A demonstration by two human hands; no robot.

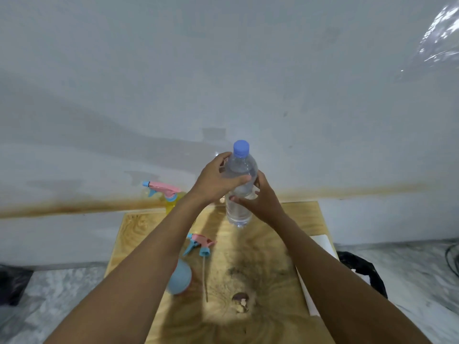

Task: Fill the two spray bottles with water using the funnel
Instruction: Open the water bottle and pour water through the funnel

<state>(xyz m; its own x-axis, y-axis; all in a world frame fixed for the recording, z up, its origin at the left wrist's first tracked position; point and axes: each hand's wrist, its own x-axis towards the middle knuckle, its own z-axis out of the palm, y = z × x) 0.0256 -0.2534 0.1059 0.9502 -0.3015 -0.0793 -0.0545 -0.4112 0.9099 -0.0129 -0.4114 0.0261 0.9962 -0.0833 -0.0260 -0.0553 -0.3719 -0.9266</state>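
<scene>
Holds the water bottle [239, 207] upright over the surface [273, 256] at twelve o'clock, left grip [216, 180] curled round its shoulder, right grip [263, 199] round its waist; blue cap [241, 147] on. Steady the body with one grip and twist the cap with the other, without squeezing, or risk a spill; then seek the yellow spray bottle [171, 202] at eleven o'clock, the loose trigger head [201, 244] near nine, and a half-hidden blue thing [179, 278] at eight, funnel or bottle, cannot tell.

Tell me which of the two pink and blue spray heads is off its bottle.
The pink-and-blue trigger spray head lying on the wooden table, its tube bared. The other head sits on the yellow bottle behind.
</scene>
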